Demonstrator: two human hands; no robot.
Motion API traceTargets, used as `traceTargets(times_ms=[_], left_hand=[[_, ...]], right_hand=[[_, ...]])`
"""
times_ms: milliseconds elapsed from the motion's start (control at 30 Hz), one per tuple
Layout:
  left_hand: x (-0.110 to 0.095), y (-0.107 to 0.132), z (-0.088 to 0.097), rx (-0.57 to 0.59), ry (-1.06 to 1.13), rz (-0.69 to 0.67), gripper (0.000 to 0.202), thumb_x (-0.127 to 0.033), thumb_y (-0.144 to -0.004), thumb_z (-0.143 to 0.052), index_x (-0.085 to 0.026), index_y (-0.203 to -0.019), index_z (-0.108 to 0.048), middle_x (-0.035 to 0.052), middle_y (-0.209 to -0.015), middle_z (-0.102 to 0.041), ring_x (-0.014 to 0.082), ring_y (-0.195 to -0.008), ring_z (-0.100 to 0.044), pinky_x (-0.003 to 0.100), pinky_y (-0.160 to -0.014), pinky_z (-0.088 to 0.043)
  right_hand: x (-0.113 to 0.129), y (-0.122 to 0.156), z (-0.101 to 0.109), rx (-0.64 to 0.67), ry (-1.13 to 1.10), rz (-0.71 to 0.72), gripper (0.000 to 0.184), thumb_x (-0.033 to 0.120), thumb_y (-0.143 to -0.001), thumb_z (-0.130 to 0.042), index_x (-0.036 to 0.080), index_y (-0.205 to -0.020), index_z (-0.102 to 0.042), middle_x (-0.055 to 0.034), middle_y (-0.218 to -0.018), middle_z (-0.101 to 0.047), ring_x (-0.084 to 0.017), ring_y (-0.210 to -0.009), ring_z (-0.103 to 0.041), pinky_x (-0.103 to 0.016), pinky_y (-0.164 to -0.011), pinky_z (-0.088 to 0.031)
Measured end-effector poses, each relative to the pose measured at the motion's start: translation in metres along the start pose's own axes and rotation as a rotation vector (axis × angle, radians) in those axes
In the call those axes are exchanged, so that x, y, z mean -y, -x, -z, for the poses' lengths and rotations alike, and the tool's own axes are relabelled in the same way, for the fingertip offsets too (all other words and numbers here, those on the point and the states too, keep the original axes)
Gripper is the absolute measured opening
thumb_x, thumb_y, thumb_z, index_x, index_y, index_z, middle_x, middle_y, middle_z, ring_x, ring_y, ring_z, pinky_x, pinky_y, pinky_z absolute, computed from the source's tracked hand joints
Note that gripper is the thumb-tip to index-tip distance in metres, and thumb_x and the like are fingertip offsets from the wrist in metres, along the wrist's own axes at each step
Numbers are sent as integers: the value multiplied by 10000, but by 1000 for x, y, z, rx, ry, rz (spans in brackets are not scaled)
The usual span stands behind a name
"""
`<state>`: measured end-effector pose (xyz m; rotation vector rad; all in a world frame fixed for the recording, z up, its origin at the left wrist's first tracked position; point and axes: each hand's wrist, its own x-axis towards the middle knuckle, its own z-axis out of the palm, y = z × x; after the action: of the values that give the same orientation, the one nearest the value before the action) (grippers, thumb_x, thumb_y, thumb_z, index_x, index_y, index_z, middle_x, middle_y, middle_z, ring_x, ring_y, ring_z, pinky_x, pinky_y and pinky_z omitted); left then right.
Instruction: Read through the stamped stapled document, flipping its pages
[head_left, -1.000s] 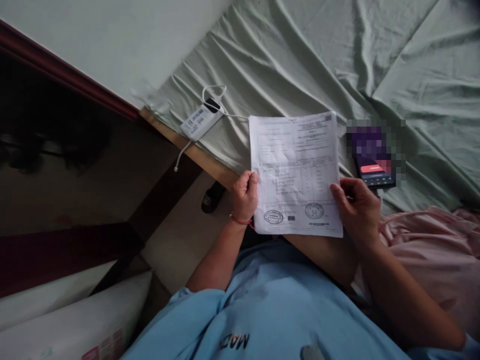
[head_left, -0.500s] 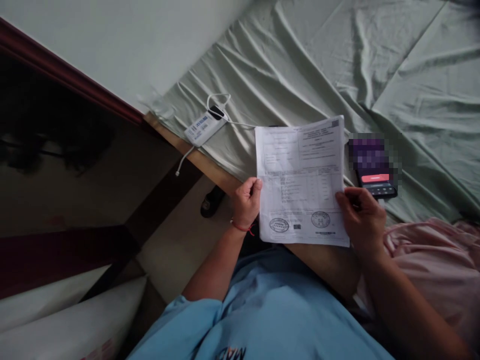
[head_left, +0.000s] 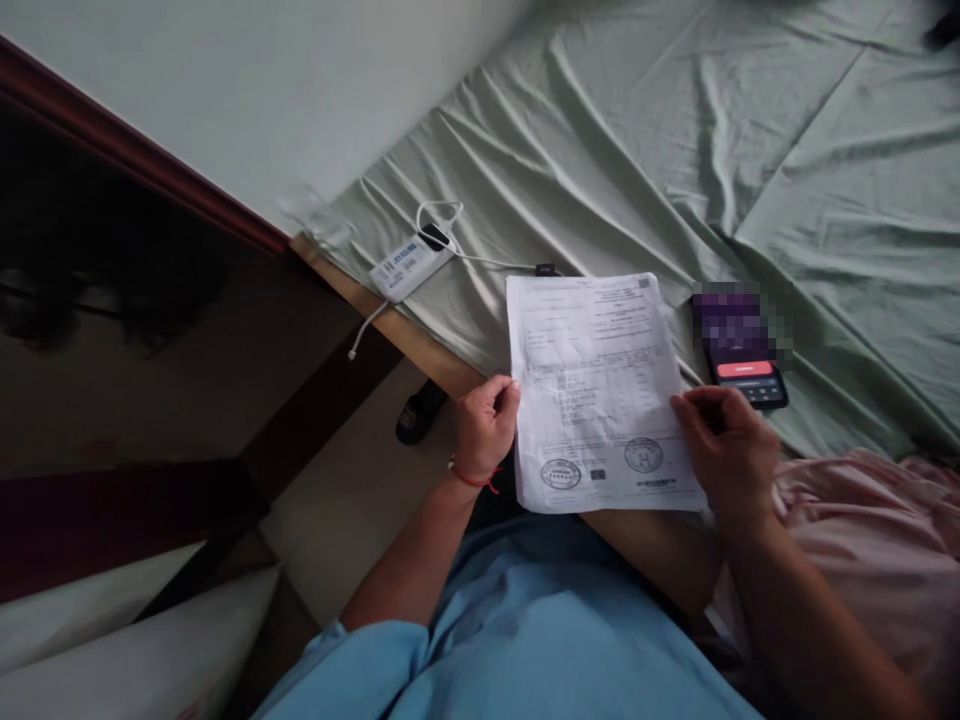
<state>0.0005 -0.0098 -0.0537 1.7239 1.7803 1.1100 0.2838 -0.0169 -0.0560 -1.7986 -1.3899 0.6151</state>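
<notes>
A printed white sheet of paper [head_left: 596,385] with tables and two round stamps near its bottom is held over the edge of a bed. My left hand [head_left: 484,430], with a red thread at the wrist, pinches the sheet's left edge. My right hand [head_left: 729,455] grips its right edge, fingers curled. Just beyond the right hand a phone [head_left: 742,350] with a lit screen lies on the sheet-covered bed.
The bed carries a wrinkled pale green sheet [head_left: 675,150]. A white power bank [head_left: 409,267] with a coiled white cable lies near the bed's corner. Pink cloth [head_left: 862,540] is bunched at right. A dark sandal [head_left: 420,412] sits on the floor below.
The paper and both hands have sunk lower in the view and turned slightly, so the sheet's top leans left. The grips on its edges are the same.
</notes>
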Motion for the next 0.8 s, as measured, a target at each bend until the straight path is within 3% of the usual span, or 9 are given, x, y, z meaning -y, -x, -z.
traceTargets(times_ms=[200, 367, 600, 667, 800], left_hand=[[3, 11, -4, -12, 33, 36, 340, -394, -974, -551, -163, -734, -622, -27, -571, -499, 103, -534, -439, 236, -549, -345], [5, 15, -4, -19, 20, 56, 332, -400, -966, -551, -165, -746, -632, -25, -571, -506, 108, -535, -446, 236, -553, -354], [2, 16, -5, -20, 36, 69, 324, -397, -970, -566, -164, -758, -642, -23, -572, -524, 109, -539, -471, 234, -559, -373], [-1, 16, -5, -12, 54, 84, 319, -402, -966, -572, -163, -767, -647, -21, -582, -541, 111, -545, -484, 235, -557, -381], [-4, 17, -8, 29, 104, 118, 309, -385, -964, -560, -166, -776, -670, -19, -576, -560, 121, -537, -500, 248, -543, -395]], right_hand=[[4, -3, 3, -15, 33, -2, 372, 540, -808, -736, 211, -966, -665, -38, -802, -711, -181, -616, -615, -325, -609, -478], [5, 0, 5, 49, 38, 43, 245, 464, -867, -688, 227, -807, -683, -22, -701, -663, -179, -611, -588, -316, -603, -461], [13, 1, 9, -49, 26, 229, 171, 387, -898, -680, 231, -833, -699, -79, -1067, -680, -189, -788, -606, -369, -724, -526], [21, 1, 16, 36, -126, 191, 199, 410, -899, -680, 231, -816, -664, -91, -1137, -672, -226, -928, -645, -399, -795, -554], [37, 8, 34, 470, -500, 64, 394, 626, -918, -576, 251, -801, -610, -86, -1254, -676, -297, -1117, -661, -470, -860, -583]])
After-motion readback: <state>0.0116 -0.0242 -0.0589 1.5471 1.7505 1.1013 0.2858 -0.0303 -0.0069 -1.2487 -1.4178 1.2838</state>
